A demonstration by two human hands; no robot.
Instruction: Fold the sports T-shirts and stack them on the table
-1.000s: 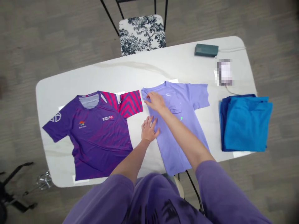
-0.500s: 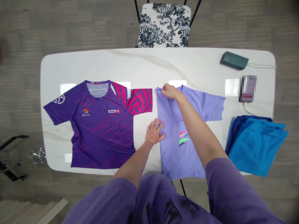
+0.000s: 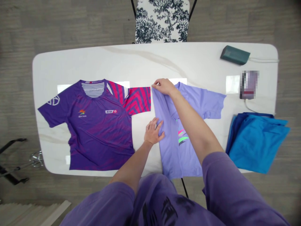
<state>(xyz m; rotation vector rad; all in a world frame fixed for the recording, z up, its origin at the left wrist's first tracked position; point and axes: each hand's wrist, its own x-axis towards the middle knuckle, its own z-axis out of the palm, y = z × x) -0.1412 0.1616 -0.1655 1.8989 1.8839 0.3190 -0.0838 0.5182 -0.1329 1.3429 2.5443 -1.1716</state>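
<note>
A lavender T-shirt (image 3: 190, 157) lies on the table with its left side folded inward over the front, partly covering a pink and green print. At the top left corner of that fold, my right hand (image 3: 164, 86) pinches the fabric between thumb and fingers. My left hand (image 3: 154, 131) rests with spread fingers at the shirt's left folded edge, fingertips touching cloth and tabletop. To the left, a purple jersey (image 3: 101, 131) with a pink striped sleeve is spread flat, its sleeve end close to my right hand. My right forearm hides part of the lavender shirt.
The white table (image 3: 199, 62) carries a pile of folded blue clothes (image 3: 258, 144) at its right end. Above that lie a phone (image 3: 248, 84) with a cable and a dark green box-shaped device (image 3: 235, 55). A patterned chair (image 3: 162, 22) stands beyond the far edge.
My right hand has shifted left and slightly up, drawing the folded top corner of the lavender shirt outward. My left hand stays at the shirt's edge. The whole view has shifted slightly.
</note>
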